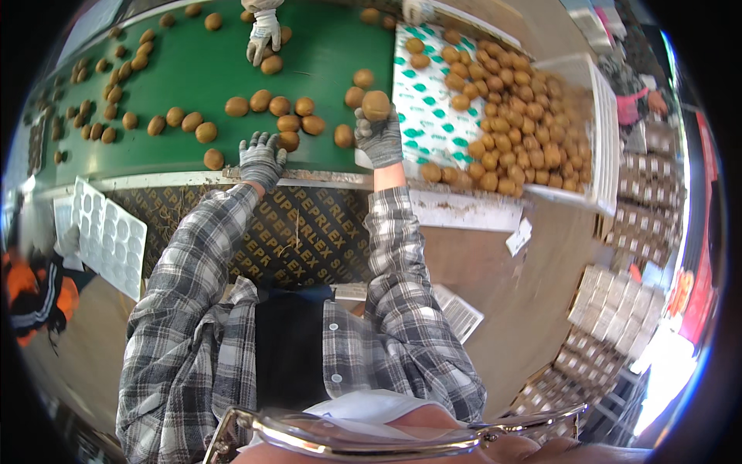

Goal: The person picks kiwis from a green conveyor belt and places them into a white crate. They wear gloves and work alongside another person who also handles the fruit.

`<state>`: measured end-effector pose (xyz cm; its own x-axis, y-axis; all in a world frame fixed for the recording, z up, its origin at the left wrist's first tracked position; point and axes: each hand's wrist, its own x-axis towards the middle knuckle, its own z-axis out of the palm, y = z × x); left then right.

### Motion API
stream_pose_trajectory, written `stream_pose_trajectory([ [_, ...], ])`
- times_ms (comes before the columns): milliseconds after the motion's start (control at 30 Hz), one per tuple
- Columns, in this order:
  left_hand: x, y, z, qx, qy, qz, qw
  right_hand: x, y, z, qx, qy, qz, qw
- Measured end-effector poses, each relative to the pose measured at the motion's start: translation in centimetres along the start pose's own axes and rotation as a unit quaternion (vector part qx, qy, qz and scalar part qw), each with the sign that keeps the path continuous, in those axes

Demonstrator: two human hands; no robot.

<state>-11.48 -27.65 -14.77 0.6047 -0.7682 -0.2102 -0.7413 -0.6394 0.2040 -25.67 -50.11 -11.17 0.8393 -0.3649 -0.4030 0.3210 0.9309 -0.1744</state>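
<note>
My right hand, in a grey knit glove, holds a brown kiwifruit near the right end of the green conveyor belt. My left hand, gloved the same way, rests at the belt's near edge with its fingers apart. Right beside its fingers lies another kiwifruit; whether they touch it I cannot tell. Just beyond is a loose group of several kiwifruit. A single kiwifruit sits left of my right hand.
Many kiwifruit are heaped on a white printed sheet and against a white plastic crate. Across the belt reaches another person's white-gloved hand. White moulded trays stand at left, near a person in orange. Stacked boxes are at right.
</note>
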Motion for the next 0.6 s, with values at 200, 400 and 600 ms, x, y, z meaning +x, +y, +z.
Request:
stream_pose_trajectory([
  [200, 0.7, 0.8, -0.7, -0.019, 0.031, 0.027, 0.999, -15.0, 1.2, -1.0, -0.046, -0.091, -0.14, 0.985],
  [400, 1.5, -0.9, 1.9, -0.011, 0.029, 0.024, 0.999, -32.2, 11.5, -9.5, -0.175, 0.16, -0.215, 0.947],
  [600, 2.5, -0.3, 2.0, 0.047, -0.028, -0.008, 0.998, -41.4, 27.0, -28.4, 0.095, 0.48, -0.138, 0.861],
])
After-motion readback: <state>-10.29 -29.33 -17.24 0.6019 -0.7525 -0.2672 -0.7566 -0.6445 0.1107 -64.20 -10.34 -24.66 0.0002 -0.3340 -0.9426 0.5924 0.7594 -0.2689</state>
